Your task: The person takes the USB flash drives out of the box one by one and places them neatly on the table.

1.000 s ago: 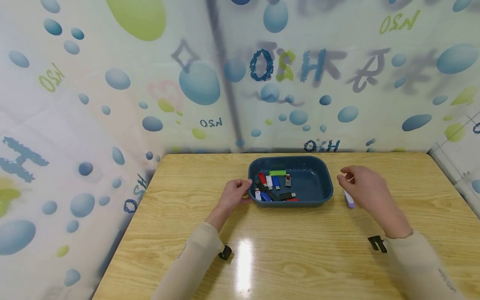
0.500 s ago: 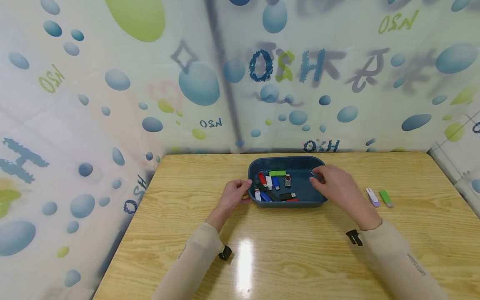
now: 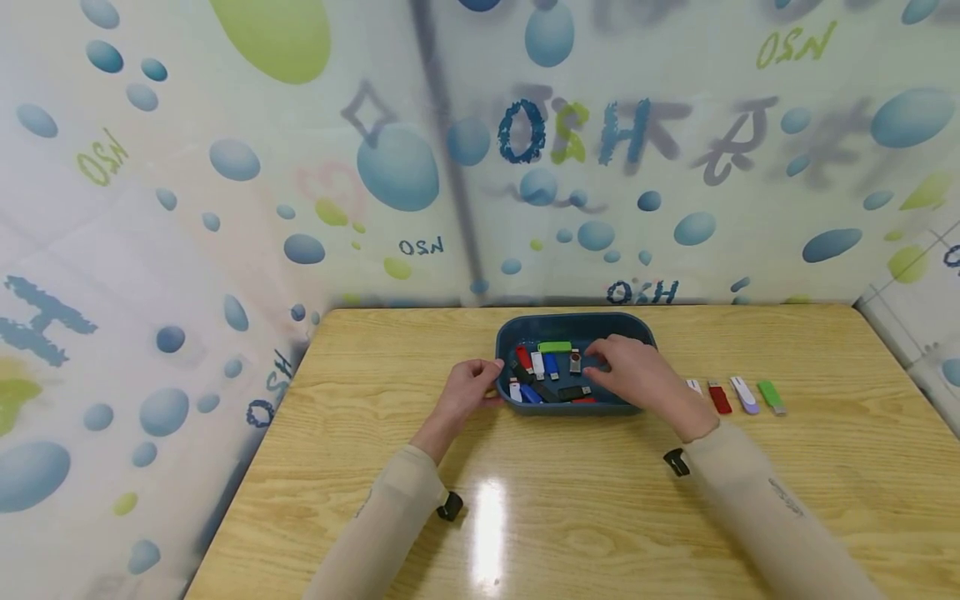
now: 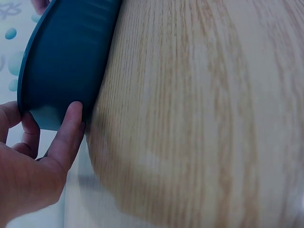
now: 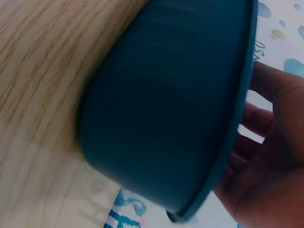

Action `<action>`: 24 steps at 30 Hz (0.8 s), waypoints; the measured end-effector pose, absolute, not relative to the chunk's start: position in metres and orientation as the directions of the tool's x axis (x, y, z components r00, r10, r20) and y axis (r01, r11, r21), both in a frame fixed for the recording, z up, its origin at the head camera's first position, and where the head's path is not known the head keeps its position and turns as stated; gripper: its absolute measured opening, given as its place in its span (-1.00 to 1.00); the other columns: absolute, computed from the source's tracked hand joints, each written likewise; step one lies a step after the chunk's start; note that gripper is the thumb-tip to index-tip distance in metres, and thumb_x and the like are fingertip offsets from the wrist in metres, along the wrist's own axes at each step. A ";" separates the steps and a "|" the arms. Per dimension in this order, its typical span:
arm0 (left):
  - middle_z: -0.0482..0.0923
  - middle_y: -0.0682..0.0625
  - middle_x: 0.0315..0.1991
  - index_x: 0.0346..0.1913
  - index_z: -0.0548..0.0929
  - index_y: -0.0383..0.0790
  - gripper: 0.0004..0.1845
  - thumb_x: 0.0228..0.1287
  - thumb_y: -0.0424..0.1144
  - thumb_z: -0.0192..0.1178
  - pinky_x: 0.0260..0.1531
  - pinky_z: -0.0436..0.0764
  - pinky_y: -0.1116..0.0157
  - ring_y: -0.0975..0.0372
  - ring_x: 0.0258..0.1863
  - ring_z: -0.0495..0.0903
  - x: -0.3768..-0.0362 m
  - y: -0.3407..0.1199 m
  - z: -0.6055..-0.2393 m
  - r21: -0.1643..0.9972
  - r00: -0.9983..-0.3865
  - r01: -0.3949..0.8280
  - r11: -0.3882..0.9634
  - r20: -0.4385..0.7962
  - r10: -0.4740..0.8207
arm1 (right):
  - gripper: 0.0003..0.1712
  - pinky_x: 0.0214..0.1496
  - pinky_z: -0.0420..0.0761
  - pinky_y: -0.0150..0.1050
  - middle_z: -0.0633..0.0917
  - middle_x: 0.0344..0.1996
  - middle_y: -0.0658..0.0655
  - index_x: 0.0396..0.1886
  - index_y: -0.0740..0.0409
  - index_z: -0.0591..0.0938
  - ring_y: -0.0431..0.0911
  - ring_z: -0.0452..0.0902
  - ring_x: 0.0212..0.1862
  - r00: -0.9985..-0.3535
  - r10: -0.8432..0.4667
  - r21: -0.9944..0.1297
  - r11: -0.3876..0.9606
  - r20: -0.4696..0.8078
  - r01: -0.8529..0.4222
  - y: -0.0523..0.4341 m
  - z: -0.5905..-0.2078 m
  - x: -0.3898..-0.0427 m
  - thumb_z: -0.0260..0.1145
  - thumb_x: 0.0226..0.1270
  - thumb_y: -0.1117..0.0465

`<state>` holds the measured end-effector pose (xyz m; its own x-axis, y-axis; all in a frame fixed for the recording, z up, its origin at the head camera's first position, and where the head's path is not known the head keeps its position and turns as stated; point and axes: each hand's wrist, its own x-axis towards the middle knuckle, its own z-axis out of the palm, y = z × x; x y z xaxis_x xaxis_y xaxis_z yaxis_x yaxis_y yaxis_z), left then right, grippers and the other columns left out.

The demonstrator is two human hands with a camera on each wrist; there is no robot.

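A dark blue tray (image 3: 577, 319) stands at the table's far middle and holds several USB sticks, among them a green one (image 3: 555, 347), a red one (image 3: 523, 358) and a black one (image 3: 573, 392). My left hand (image 3: 471, 390) grips the tray's left rim; in the left wrist view its thumb (image 4: 66, 135) lies against the tray wall (image 4: 66, 61). My right hand (image 3: 626, 372) reaches over the right rim into the tray, fingers loosely extended near a silver stick (image 3: 575, 361). In the right wrist view the tray wall (image 5: 166, 109) hides those fingertips (image 5: 259, 121).
Right of the tray, a row of sticks lies on the wooden table (image 3: 570, 500): a white one (image 3: 693, 386), a red one (image 3: 719, 397), a lilac-white one (image 3: 744, 393) and a green one (image 3: 771, 397). Patterned curtain walls close in the table's back and sides.
My right hand moved left, from beside the row of sticks on the table into the tray. The left hand and the tray stayed put.
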<state>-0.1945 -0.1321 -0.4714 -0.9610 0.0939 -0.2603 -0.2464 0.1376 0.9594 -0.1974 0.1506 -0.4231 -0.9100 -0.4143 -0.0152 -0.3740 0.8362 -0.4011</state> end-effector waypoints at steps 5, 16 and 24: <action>0.65 -0.17 -0.10 -0.03 0.66 -0.46 -0.63 0.60 -0.12 0.15 -0.11 0.78 0.16 0.17 -0.17 0.68 -0.194 -0.133 -0.471 0.960 -0.961 -0.245 0.137 -0.259 0.095 | -0.66 -0.19 0.68 -0.09 0.70 -0.16 0.10 0.08 0.17 0.75 -0.07 0.59 -0.20 -0.869 -0.489 -0.388 0.816 -0.070 -0.428 0.142 -0.425 -0.203 0.42 0.44 0.09; 0.64 -0.17 -0.10 -0.02 0.65 -0.47 -0.62 0.59 -0.12 0.16 -0.10 0.78 0.16 0.16 -0.16 0.67 -0.195 -0.133 -0.471 0.957 -0.957 -0.258 0.129 -0.272 0.101 | -0.80 -0.05 0.69 -0.07 0.69 -0.16 0.02 -0.03 0.04 0.78 -0.09 0.60 -0.15 -0.758 -0.624 -0.294 0.773 -0.192 -0.562 0.125 -0.432 -0.215 0.45 0.42 0.13; 0.62 -0.17 -0.11 -0.02 0.65 -0.48 -0.62 0.60 -0.12 0.15 -0.12 0.78 0.16 0.18 -0.18 0.65 -0.195 -0.133 -0.471 0.959 -0.957 -0.260 0.117 -0.272 0.102 | -0.81 -0.12 0.67 -0.14 0.70 -0.24 -0.02 -0.08 0.05 0.82 -0.12 0.55 -0.20 -0.718 -0.663 -0.262 0.746 -0.213 -0.612 0.117 -0.433 -0.218 0.51 0.34 0.16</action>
